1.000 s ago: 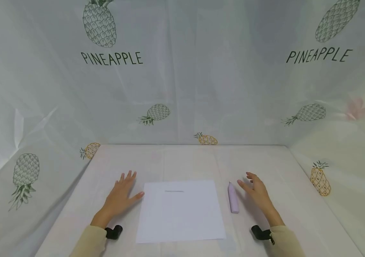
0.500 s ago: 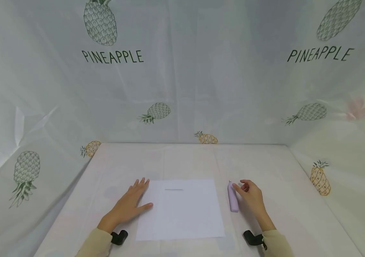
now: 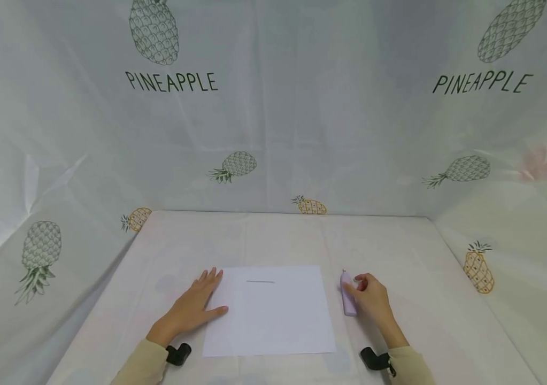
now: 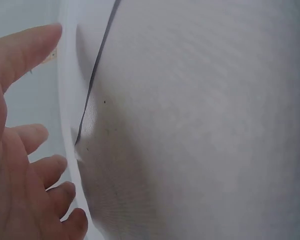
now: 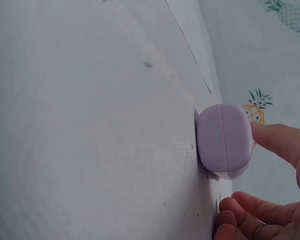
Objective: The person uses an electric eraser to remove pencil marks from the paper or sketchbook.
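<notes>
A white sheet of paper [image 3: 278, 321] lies on the table, with a short thin grey line [image 3: 260, 281] near its top edge. My left hand [image 3: 193, 309] rests flat over the sheet's left edge, fingers spread. Right of the sheet lies a lilac pen-shaped device [image 3: 347, 299] with a narrow tip pointing away. My right hand [image 3: 374, 302] is beside it, thumb against its side and the other fingers loosely bent. From the right wrist, the rounded lilac butt end of the device [image 5: 224, 139] shows; the thumb is at it, while the fingers sit apart below.
A pale cloth covers the table [image 3: 283, 235]. Behind and at both sides hangs a curtain [image 3: 340, 133] printed with pineapples. A black wrist camera [image 3: 178, 354] sits on the left wrist, another black camera [image 3: 374, 359] on the right.
My left hand has moved right onto the paper's edge and stays there. My right hand has come left and nearer to the lilac device, its thumb now reaching it, fingers more bent.
</notes>
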A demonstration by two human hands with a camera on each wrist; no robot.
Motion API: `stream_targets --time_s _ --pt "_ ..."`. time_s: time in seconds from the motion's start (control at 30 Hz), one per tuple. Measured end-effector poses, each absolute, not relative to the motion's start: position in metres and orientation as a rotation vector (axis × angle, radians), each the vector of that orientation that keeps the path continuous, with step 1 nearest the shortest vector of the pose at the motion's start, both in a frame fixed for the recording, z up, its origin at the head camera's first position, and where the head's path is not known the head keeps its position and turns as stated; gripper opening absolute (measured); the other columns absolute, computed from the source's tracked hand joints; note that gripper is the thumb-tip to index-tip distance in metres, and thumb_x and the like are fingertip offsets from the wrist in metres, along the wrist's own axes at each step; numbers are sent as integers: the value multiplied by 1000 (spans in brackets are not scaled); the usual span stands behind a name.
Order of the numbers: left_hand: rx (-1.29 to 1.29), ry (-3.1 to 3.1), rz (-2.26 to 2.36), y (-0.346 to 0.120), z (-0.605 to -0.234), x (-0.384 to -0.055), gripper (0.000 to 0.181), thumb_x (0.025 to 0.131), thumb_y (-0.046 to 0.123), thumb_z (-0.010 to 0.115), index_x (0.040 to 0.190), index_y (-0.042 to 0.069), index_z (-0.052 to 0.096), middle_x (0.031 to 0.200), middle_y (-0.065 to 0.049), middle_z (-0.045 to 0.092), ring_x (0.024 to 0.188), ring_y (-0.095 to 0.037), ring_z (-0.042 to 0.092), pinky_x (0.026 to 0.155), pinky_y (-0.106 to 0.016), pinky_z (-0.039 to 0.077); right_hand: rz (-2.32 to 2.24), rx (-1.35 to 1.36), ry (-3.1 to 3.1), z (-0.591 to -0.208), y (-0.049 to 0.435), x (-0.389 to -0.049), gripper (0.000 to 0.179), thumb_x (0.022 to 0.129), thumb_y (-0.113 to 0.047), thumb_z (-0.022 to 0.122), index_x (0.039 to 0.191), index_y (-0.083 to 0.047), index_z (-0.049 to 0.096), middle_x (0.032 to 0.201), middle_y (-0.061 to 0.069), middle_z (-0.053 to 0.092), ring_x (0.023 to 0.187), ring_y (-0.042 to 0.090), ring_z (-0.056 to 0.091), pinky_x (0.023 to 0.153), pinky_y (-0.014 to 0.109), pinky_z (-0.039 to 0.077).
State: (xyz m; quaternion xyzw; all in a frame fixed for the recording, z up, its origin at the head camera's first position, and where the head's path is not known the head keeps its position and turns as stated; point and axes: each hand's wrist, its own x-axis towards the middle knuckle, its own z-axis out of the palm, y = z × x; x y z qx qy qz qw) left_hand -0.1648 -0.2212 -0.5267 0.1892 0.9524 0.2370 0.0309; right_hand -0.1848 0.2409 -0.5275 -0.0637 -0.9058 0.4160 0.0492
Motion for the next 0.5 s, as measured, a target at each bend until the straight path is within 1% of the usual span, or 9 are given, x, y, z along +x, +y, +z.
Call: stream_targets --time_s 0.23,0.33,0.5 --pt "577 2898 669 -222 -532 -165 96 90 61 63 156 0 29 163 -20 18 149 -41 13 117 -57 20 1186 -144 -2794 -527 239 -181 43 83 -21 81 104 11 61 76 8 57 68 19 51 57 28 43" --pt "571 2888 646 -222 -531 -164 97 90 62 62 154 -3 30 162 -21 18 149 -41 13 116 -58 20 1182 -138 -2807 -525 237 -181 39 84 -21 81 99 11 62 77 10 61 69 21 54 56 29 45" --pt "568 2886 614 -222 -525 -164 96 91 60 62 154 -5 29 162 -22 18 148 -42 14 117 -58 19 1201 -151 -2814 -521 235 -182 36 85 -21 79 92 11 65 80 13 65 70 22 59 55 29 49"
